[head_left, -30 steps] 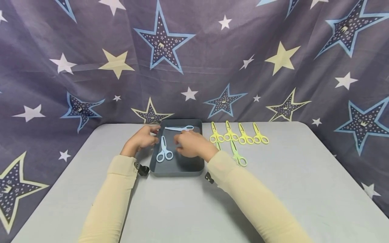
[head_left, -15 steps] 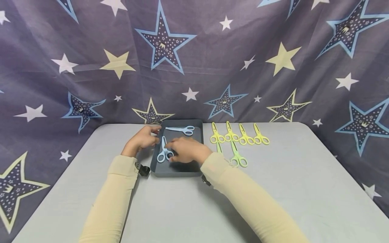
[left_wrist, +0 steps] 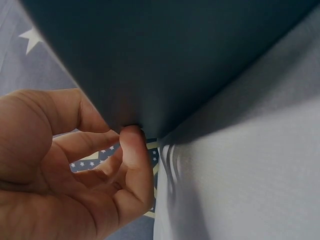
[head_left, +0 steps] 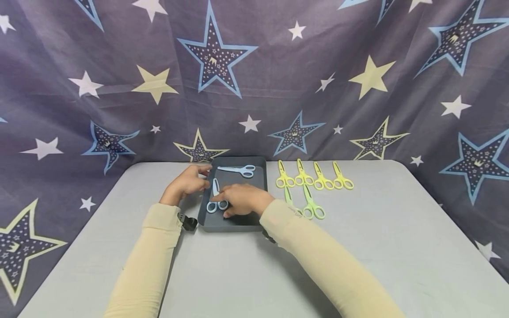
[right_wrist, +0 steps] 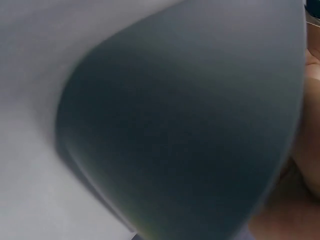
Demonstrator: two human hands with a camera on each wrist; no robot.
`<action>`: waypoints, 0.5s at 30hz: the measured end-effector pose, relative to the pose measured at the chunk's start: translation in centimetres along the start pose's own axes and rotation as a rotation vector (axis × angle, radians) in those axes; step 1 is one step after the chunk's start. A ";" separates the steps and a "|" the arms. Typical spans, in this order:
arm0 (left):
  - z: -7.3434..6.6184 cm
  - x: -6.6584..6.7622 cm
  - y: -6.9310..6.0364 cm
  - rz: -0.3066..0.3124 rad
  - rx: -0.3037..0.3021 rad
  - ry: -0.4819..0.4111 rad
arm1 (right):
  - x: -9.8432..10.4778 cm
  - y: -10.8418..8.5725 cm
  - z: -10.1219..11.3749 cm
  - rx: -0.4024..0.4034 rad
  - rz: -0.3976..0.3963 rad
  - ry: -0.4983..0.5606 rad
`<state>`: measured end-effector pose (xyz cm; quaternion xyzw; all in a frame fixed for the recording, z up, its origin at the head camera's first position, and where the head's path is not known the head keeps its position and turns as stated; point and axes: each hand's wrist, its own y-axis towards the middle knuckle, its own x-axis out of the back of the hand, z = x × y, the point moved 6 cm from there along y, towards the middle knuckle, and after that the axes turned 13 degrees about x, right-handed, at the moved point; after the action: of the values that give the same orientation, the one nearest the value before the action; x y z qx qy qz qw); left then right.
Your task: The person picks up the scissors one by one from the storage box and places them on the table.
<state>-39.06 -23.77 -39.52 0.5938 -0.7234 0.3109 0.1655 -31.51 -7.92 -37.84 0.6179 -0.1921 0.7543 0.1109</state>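
A dark grey tray [head_left: 238,229] stands on the table. My left hand [head_left: 187,182] grips its left rim; the left wrist view shows the fingers bent against the tray wall [left_wrist: 125,60]. Inside the tray, one pair of light blue scissors [head_left: 212,206] lies on the left, blades pointing away. My right hand [head_left: 243,199] reaches over it, forefinger extended across its lower blades and thumb apart, beside the handles. Whether the fingertips touch it is unclear. A second pair of blue scissors [head_left: 241,171] lies crosswise at the tray's back. The right wrist view shows mostly the tray's outer wall [right_wrist: 170,130].
Right of the tray is a row of several yellow scissors [head_left: 304,179]. Below the row lie two green scissors [head_left: 313,209], one partly hidden by my right sleeve [head_left: 314,247]. A star-patterned curtain [head_left: 254,79] hangs behind the grey table [head_left: 397,221].
My right hand has moved left and nearer from the tray's middle to the left pair of blue scissors. The back pair now shows fully. My left hand stays on the rim.
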 end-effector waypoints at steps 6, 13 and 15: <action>-0.1 -0.1 0.0 0.008 -0.006 -0.016 | -0.7 -0.1 -0.2 -0.029 0.082 0.029; 0.0 -0.1 0.1 -0.001 -0.005 -0.012 | -1.0 -0.4 -0.5 -0.062 0.107 0.057; 0.1 -0.1 0.1 -0.006 -0.003 -0.015 | -1.0 -0.6 -0.6 -0.062 0.110 0.056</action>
<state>-39.12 -23.73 -39.69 0.5980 -0.7234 0.3050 0.1617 -31.55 -7.08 -38.80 0.5812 -0.2459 0.7700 0.0940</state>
